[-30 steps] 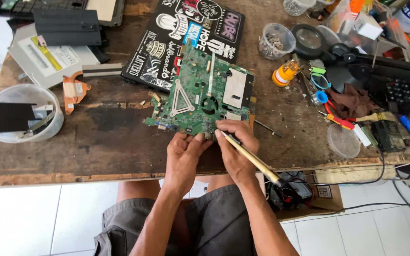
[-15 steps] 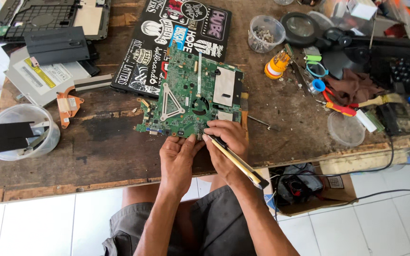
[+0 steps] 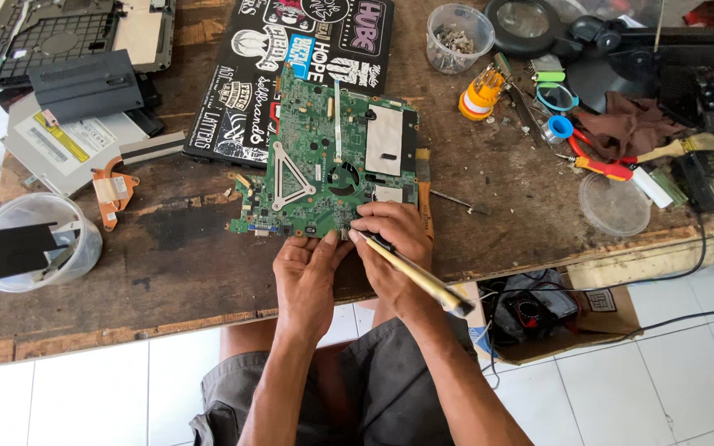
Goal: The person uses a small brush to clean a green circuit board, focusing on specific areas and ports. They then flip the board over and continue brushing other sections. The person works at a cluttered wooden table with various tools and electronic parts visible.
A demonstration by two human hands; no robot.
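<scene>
A green laptop circuit board (image 3: 328,161) lies flat on the worn wooden table (image 3: 175,272). My right hand (image 3: 394,248) grips a yellow-handled screwdriver (image 3: 423,281), its tip at the board's near edge and its handle pointing back toward me. My left hand (image 3: 307,277) rests beside it, fingertips touching the same near edge of the board. Both hands sit close together at the table's front edge.
A sticker-covered black laptop lid (image 3: 291,66) lies behind the board. At the left are an optical drive (image 3: 68,144), a copper heatsink piece (image 3: 113,194) and a clear tub (image 3: 35,244). A screw cup (image 3: 456,37), pliers (image 3: 605,165), a lid (image 3: 615,205) and a keyboard (image 3: 712,83) crowd the right.
The view has shifted, so the table sits higher and further right in frame. My hands stay at the board's near edge with the screwdriver; no clear movement of the board.
</scene>
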